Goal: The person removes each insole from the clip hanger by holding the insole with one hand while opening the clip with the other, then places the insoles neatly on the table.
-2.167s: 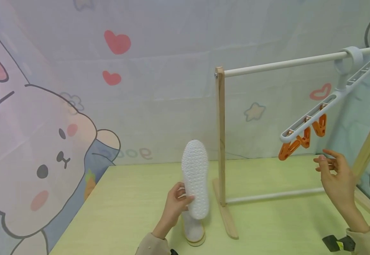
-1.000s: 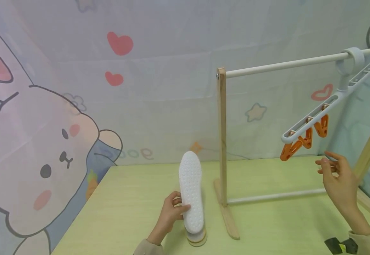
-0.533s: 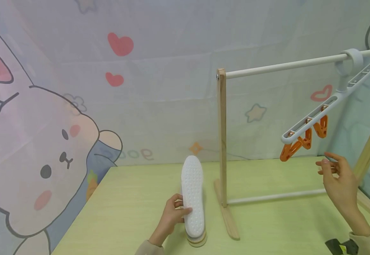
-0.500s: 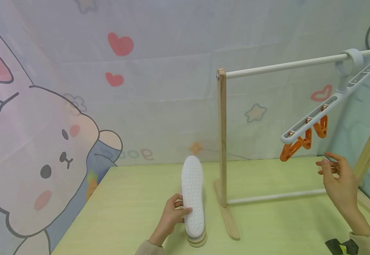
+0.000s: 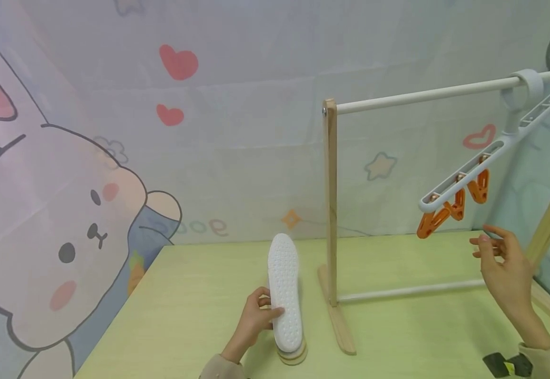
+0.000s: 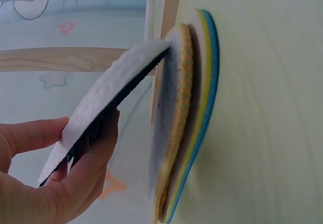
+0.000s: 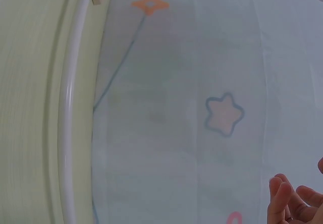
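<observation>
My left hand [image 5: 254, 322] pinches a white dimpled insole [image 5: 284, 289] by its left edge, thumb on top and fingers beneath. In the left wrist view the insole [image 6: 113, 85] is tilted, its far end at or very near a small stack of insoles. That stack holds a tan-edged insole [image 6: 182, 82] and one with a yellow and blue edge [image 6: 209, 72]. My right hand [image 5: 504, 266] hovers with loosely bent fingers, holding nothing, below and right of orange clips [image 5: 431, 222]. Those clips hang from a white hanger [image 5: 469, 171].
A wooden rack [image 5: 330, 205] with a white top rod [image 5: 422, 96] carries the hanger. Its lower rod [image 5: 412, 290] runs just above the pale green table [image 5: 185, 295]. Behind stands a cloth backdrop [image 5: 256, 158] printed with a rabbit, hearts and stars.
The left hand has lowered the white insole from a more upright pose toward the stack, where it now covers more of it. My right hand stays in place.
</observation>
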Demonstrator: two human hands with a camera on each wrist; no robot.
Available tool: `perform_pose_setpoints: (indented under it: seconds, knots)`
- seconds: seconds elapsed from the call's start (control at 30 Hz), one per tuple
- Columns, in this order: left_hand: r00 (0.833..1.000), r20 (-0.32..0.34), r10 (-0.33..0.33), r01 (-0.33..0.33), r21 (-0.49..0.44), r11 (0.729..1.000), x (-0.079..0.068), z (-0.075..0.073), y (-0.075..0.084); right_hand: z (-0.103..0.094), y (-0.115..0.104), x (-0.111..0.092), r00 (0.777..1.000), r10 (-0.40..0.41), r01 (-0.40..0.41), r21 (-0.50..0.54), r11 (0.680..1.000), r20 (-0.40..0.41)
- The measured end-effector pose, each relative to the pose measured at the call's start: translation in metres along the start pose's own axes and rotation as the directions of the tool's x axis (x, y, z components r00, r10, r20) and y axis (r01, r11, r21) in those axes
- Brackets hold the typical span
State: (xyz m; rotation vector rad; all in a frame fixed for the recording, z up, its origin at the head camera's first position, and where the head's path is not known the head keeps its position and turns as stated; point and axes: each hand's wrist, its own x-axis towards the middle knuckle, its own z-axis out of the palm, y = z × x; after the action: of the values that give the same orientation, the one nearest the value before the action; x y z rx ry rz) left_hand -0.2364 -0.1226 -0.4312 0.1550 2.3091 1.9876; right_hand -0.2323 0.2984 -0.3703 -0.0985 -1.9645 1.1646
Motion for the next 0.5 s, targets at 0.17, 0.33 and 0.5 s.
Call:
perform_pose_setpoints:
  seconds: [0.17,0.33,0.5]
  knots:
    - [1.0,-0.013,-0.003,0.004,0.024,1.0,0.0015,0.0003,-0.001,0.0004,0.0017,-0.0002,1.0,-0.002,0.002,-0.005,1.0,-0.004]
    - [1.0,-0.019,0.006,-0.005,0.037,0.999,0.0027,0.0001,-0.0013,0.0005,0.0022,-0.0002,1.0,-0.001,0.001,0.0,1.0,-0.004]
    - [1.0,-0.018,0.015,-0.014,0.042,0.999,0.0028,0.0,-0.0027,-0.0002,0.0028,-0.0006,1.0,0.001,-0.001,0.005,1.0,0.006]
